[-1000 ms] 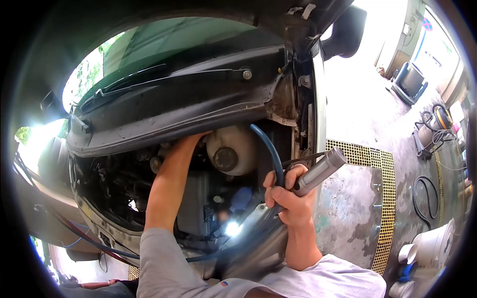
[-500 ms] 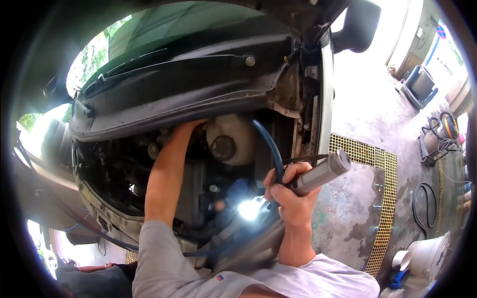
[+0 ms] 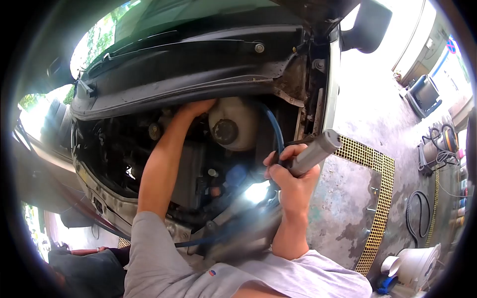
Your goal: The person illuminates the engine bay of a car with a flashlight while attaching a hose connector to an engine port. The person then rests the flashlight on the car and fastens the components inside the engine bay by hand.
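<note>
Head view: I see the right hand [image 3: 294, 171] wrapped around a grey cylinder [image 3: 317, 150] and blue hose [image 3: 274, 127], which curves beside the pale reservoir [image 3: 241, 119]; the left hand's [image 3: 199, 107] grip I cannot tell. I'd keep the hose unkinked.

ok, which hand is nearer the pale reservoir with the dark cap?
Left. The left hand is close beside the reservoir, partly hidden, so contact is unclear. The right hand is clear of it, lower right in view, holding a grey cylindrical tool.
</note>
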Action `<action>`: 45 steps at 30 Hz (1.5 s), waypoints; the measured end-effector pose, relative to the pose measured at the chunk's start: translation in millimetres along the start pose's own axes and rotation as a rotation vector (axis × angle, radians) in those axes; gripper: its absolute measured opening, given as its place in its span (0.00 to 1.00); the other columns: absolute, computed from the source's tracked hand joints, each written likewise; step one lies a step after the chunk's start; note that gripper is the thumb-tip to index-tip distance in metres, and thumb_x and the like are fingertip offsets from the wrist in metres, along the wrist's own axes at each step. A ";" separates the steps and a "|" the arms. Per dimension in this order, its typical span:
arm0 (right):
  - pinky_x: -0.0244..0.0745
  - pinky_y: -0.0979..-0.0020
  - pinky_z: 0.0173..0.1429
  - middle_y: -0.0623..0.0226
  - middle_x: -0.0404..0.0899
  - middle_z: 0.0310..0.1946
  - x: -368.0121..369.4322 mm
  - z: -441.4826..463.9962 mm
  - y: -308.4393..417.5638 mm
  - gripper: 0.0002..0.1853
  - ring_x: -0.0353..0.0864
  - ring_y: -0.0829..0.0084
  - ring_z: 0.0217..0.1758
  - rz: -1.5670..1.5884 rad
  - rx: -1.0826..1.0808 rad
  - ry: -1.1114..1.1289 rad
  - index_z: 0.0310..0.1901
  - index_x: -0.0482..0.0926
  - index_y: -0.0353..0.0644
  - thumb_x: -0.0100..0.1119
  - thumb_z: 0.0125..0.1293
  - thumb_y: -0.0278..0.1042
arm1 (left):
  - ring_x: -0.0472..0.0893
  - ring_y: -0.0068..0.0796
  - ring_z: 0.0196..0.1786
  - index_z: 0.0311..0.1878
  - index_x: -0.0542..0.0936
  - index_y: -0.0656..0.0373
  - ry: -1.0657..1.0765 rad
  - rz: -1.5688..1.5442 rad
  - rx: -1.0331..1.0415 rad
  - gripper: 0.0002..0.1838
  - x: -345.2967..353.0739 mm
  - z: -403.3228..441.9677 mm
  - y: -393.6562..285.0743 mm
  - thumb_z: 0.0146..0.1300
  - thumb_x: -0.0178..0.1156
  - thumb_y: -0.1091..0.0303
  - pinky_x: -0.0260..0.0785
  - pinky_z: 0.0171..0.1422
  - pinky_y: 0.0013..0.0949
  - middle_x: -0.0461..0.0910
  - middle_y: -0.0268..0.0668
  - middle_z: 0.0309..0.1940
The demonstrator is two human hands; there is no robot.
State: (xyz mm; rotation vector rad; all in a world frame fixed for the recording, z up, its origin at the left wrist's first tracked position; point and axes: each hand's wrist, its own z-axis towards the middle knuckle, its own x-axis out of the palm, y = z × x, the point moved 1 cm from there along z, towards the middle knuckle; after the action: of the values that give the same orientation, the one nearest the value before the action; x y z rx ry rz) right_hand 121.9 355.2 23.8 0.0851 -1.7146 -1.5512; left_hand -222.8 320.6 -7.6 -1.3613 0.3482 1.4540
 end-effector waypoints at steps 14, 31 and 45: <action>0.78 0.74 0.35 0.52 0.83 0.34 3.2 2.0 -11.3 0.14 0.82 0.72 0.29 -0.146 -0.040 0.091 0.43 0.75 0.32 0.57 0.53 0.14 | 0.80 0.31 0.54 0.61 0.79 0.64 -0.105 -0.422 -0.244 0.25 -13.9 -33.8 -23.9 0.63 0.71 0.63 0.72 0.61 0.34 0.82 0.40 0.53; 0.74 0.72 0.33 0.55 0.81 0.30 3.1 6.6 -4.7 0.15 0.81 0.71 0.28 -0.044 0.111 0.131 0.42 0.75 0.33 0.56 0.49 0.15 | 0.78 0.32 0.63 0.70 0.69 0.61 -0.016 -0.953 -0.303 0.32 -24.8 -65.1 -6.6 0.64 0.69 0.71 0.70 0.67 0.32 0.77 0.39 0.62; 0.73 0.74 0.34 0.60 0.81 0.27 3.0 9.5 -10.7 0.15 0.80 0.74 0.29 -0.308 -0.045 0.024 0.44 0.77 0.33 0.55 0.52 0.18 | 0.75 0.48 0.68 0.74 0.56 0.76 -0.014 -1.287 -0.410 0.39 -42.1 -92.4 -6.7 0.69 0.66 0.68 0.66 0.78 0.43 0.69 0.56 0.67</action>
State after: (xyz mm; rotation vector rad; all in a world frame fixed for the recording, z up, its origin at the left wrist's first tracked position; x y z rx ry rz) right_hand 109.5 358.6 16.9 0.3583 -1.7059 -1.8011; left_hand -176.5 230.6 2.7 -1.4179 -0.7770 0.4296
